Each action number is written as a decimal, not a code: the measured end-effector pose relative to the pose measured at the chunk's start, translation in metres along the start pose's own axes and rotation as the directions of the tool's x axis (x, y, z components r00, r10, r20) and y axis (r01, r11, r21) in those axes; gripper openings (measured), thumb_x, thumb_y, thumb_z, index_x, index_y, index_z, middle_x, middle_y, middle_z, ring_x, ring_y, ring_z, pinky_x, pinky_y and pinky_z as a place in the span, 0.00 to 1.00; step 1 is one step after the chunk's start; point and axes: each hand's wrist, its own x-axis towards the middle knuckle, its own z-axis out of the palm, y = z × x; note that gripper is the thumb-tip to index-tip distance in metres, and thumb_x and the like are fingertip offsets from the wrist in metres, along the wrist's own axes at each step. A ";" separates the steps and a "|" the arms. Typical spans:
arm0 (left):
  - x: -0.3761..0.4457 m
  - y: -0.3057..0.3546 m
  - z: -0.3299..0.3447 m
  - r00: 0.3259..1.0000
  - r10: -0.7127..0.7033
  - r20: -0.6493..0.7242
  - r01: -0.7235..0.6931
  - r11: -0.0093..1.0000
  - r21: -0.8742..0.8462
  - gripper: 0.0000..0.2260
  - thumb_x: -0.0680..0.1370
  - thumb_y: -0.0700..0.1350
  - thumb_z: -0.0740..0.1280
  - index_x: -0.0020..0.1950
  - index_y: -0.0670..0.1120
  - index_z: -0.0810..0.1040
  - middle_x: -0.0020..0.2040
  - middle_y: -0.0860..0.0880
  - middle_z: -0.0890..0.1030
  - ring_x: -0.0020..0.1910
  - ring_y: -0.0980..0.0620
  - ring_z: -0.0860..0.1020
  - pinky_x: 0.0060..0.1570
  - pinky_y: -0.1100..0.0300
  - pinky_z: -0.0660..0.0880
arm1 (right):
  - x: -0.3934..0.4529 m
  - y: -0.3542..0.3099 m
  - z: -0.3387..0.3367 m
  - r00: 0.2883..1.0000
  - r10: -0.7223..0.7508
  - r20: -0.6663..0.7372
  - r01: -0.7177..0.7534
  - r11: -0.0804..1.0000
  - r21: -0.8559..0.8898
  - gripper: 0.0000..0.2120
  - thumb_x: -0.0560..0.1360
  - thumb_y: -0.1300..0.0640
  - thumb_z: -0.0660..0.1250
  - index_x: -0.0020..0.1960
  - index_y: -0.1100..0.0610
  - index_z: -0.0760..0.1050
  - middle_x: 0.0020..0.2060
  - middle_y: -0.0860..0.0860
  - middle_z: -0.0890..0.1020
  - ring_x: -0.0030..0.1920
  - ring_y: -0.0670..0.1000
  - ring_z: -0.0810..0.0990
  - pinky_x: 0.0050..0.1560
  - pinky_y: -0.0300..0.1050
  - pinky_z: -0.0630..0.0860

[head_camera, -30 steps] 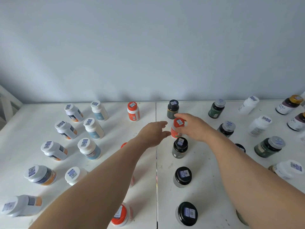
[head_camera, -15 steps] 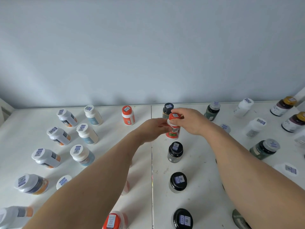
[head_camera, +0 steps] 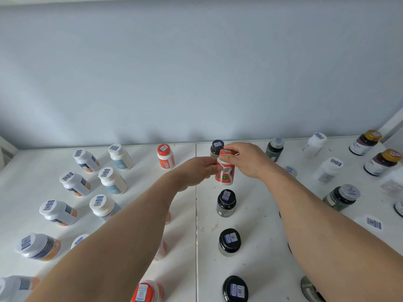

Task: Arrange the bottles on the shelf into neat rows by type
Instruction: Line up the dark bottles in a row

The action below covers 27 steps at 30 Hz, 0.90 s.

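A red-capped bottle (head_camera: 225, 173) with a red and white label is lifted above the white shelf (head_camera: 192, 214), near the back centre. My right hand (head_camera: 244, 160) grips it around the cap and neck. My left hand (head_camera: 196, 173) holds its left side with the fingertips. Behind it stands a black-capped bottle (head_camera: 217, 147). A column of black-capped bottles (head_camera: 226, 202) runs toward me below the held one. Another red-capped bottle (head_camera: 165, 155) stands upright at the back, left of my hands.
Two columns of white-capped bottles (head_camera: 112, 180) stand on the left half. On the right are silver-capped green bottles (head_camera: 341, 197), white bottles (head_camera: 328, 170) and gold-capped dark bottles (head_camera: 365, 142). A red-capped bottle (head_camera: 145, 292) sits at the near edge under my left arm.
My right hand picked the red-capped bottle up off the shelf, and my left hand came in and took hold of its side. The view shifted slightly right.
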 end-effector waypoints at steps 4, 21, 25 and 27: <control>-0.003 0.002 0.000 0.999 0.006 -0.032 -0.006 1.000 0.006 0.16 0.79 0.54 0.66 0.66 0.56 0.75 0.61 0.52 0.80 0.58 0.48 0.78 0.63 0.51 0.74 | -0.001 -0.001 0.000 1.000 -0.002 -0.002 0.002 1.000 0.021 0.14 0.73 0.43 0.68 0.56 0.46 0.79 0.51 0.45 0.81 0.49 0.46 0.78 0.43 0.39 0.68; -0.057 -0.021 -0.045 0.908 0.353 -0.226 0.096 0.350 0.932 0.15 0.82 0.52 0.57 0.63 0.48 0.76 0.60 0.51 0.80 0.56 0.48 0.78 0.52 0.54 0.76 | -0.011 -0.043 0.032 0.996 -0.059 0.073 0.057 0.998 0.023 0.22 0.73 0.49 0.70 0.66 0.48 0.72 0.55 0.47 0.77 0.52 0.48 0.75 0.48 0.39 0.69; -0.066 -0.035 -0.061 0.884 0.409 -0.226 0.078 0.348 0.934 0.15 0.82 0.52 0.58 0.63 0.49 0.77 0.58 0.51 0.81 0.53 0.48 0.79 0.48 0.57 0.74 | -0.007 -0.059 0.053 0.996 -0.039 0.084 0.035 0.999 0.041 0.23 0.73 0.48 0.70 0.67 0.46 0.71 0.58 0.47 0.78 0.52 0.46 0.75 0.45 0.36 0.69; -0.069 -0.044 -0.072 0.879 0.423 -0.220 0.066 0.349 0.935 0.15 0.82 0.52 0.58 0.63 0.49 0.77 0.58 0.51 0.81 0.52 0.48 0.79 0.47 0.57 0.73 | -0.006 -0.069 0.065 0.996 -0.031 0.083 0.028 0.999 0.037 0.24 0.74 0.49 0.70 0.69 0.47 0.70 0.61 0.48 0.78 0.54 0.47 0.75 0.51 0.38 0.70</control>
